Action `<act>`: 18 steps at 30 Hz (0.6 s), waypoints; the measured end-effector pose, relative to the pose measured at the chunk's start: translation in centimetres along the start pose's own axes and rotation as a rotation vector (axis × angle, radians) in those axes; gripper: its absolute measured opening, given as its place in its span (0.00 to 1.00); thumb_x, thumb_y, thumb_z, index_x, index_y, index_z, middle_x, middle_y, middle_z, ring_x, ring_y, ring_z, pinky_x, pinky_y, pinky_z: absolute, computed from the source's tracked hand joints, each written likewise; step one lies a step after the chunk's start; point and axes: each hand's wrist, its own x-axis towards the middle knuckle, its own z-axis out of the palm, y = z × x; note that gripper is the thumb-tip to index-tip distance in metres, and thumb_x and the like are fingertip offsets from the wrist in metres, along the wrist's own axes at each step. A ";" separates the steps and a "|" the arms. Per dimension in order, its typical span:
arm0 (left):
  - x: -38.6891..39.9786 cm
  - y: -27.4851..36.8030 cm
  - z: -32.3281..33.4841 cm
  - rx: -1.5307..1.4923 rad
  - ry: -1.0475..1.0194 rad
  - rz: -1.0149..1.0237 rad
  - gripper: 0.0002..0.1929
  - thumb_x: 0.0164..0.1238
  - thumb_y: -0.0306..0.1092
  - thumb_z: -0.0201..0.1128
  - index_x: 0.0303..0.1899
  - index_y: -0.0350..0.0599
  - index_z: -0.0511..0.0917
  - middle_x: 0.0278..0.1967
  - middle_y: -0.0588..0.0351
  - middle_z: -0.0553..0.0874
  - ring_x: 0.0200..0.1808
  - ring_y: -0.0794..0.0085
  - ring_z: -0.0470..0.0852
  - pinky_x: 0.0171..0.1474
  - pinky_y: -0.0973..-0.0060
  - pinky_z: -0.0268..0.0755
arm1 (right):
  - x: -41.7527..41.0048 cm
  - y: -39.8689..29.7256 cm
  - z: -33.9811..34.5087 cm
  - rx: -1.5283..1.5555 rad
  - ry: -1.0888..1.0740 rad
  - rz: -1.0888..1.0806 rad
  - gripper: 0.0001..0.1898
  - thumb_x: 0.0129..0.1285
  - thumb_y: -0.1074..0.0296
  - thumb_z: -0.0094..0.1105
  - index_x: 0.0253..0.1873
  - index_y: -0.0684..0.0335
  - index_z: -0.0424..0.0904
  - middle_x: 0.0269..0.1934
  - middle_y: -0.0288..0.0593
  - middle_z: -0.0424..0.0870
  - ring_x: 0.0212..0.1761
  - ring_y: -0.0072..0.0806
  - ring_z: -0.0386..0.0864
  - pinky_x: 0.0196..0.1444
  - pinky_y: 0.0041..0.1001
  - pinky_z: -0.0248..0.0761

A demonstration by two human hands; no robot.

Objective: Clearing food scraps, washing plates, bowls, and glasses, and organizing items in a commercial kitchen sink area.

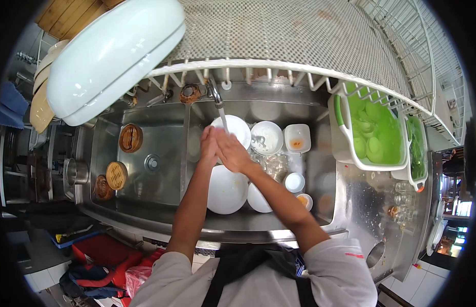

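Note:
My left hand (209,145) and my right hand (233,151) press flat against each other, blurred by motion, with nothing visible between them. They are over the right sink basin (324,153), just below a chrome faucet (215,94) that runs a stream of water (223,117). Beneath and behind my fingers is a round white bowl (238,128). Beside it sit a second white bowl (267,136) and a squarish white bowl (298,134) with orange residue. Nearer me lie a large white bowl (226,192) and another white dish (260,198), partly hidden by my right forearm.
Small white cups (294,182) sit at the basin's right. The left basin (165,130) holds bamboo steamers (116,175). A wire rack (261,65) overhangs the back, with big pale bowls (115,61) at left. White-rimmed tubs (376,167) and glass jars (403,211) stand right.

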 end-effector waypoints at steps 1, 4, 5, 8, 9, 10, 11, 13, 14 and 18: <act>0.0 0.5 -0.3 0.116 0.103 0.067 0.19 0.76 0.39 0.51 0.61 0.41 0.70 0.51 0.56 0.79 0.53 0.72 0.76 0.56 0.74 0.69 | -0.2 0.6 -0.2 -0.039 -0.005 -0.086 0.30 0.73 0.57 0.38 0.74 0.63 0.49 0.75 0.54 0.50 0.77 0.46 0.48 0.75 0.45 0.41; 0.0 1.0 -0.2 0.036 0.103 0.056 0.18 0.76 0.42 0.52 0.59 0.40 0.73 0.53 0.56 0.79 0.54 0.74 0.76 0.56 0.78 0.66 | -1.1 1.3 -0.1 -0.302 0.035 0.150 0.31 0.73 0.55 0.37 0.75 0.64 0.47 0.75 0.52 0.50 0.77 0.45 0.47 0.76 0.42 0.40; 0.1 1.0 0.1 -0.034 0.070 -0.040 0.19 0.76 0.42 0.52 0.60 0.40 0.72 0.53 0.57 0.79 0.54 0.74 0.76 0.56 0.78 0.66 | -1.4 1.5 0.0 -0.244 0.145 0.122 0.31 0.73 0.55 0.38 0.75 0.64 0.49 0.75 0.52 0.50 0.77 0.45 0.47 0.76 0.42 0.40; 0.6 0.9 0.9 -0.014 0.010 0.009 0.20 0.76 0.42 0.52 0.61 0.40 0.71 0.55 0.56 0.79 0.55 0.74 0.75 0.56 0.78 0.66 | -1.4 1.4 0.5 -0.007 0.037 -0.188 0.29 0.72 0.56 0.41 0.72 0.66 0.55 0.74 0.55 0.53 0.76 0.45 0.50 0.75 0.44 0.43; 0.6 0.6 1.0 -0.005 0.050 -0.008 0.20 0.76 0.42 0.52 0.61 0.40 0.71 0.55 0.56 0.79 0.55 0.74 0.75 0.56 0.78 0.66 | -1.5 1.5 0.4 -0.049 -0.117 -0.146 0.29 0.72 0.55 0.40 0.72 0.66 0.57 0.74 0.55 0.53 0.76 0.44 0.50 0.75 0.44 0.43; 0.6 0.4 1.1 -0.032 0.054 0.015 0.21 0.76 0.42 0.52 0.62 0.40 0.70 0.55 0.55 0.79 0.55 0.74 0.75 0.56 0.77 0.66 | -1.4 1.6 0.4 -0.034 -0.029 -0.163 0.29 0.72 0.55 0.40 0.72 0.66 0.57 0.74 0.55 0.53 0.76 0.44 0.50 0.75 0.44 0.43; 0.7 0.1 1.2 -0.066 0.058 0.042 0.21 0.76 0.43 0.52 0.62 0.40 0.70 0.55 0.55 0.79 0.54 0.74 0.75 0.56 0.77 0.67 | -1.5 1.9 0.2 -0.160 0.178 -0.049 0.28 0.71 0.57 0.42 0.71 0.66 0.58 0.71 0.56 0.57 0.74 0.46 0.55 0.73 0.44 0.48; 0.5 -0.5 1.4 -0.065 0.062 -0.024 0.22 0.75 0.41 0.54 0.63 0.40 0.69 0.56 0.55 0.79 0.54 0.74 0.76 0.55 0.76 0.68 | -1.2 2.8 -0.2 -0.276 0.342 0.082 0.28 0.70 0.59 0.45 0.70 0.66 0.59 0.69 0.58 0.62 0.71 0.48 0.60 0.70 0.43 0.53; 0.3 -0.9 1.5 -0.078 0.020 0.049 0.22 0.75 0.41 0.54 0.63 0.40 0.69 0.56 0.55 0.79 0.54 0.74 0.76 0.55 0.76 0.68 | -0.9 3.3 -0.5 -0.018 0.524 0.217 0.26 0.67 0.63 0.50 0.67 0.67 0.63 0.65 0.58 0.66 0.67 0.50 0.65 0.67 0.41 0.59; -0.3 -1.7 2.4 -0.174 0.072 -0.027 0.20 0.73 0.38 0.58 0.61 0.41 0.71 0.51 0.57 0.81 0.52 0.73 0.77 0.53 0.74 0.71 | 0.3 4.5 -1.2 0.190 0.810 0.366 0.20 0.58 0.75 0.60 0.55 0.70 0.71 0.47 0.58 0.79 0.50 0.53 0.77 0.53 0.39 0.70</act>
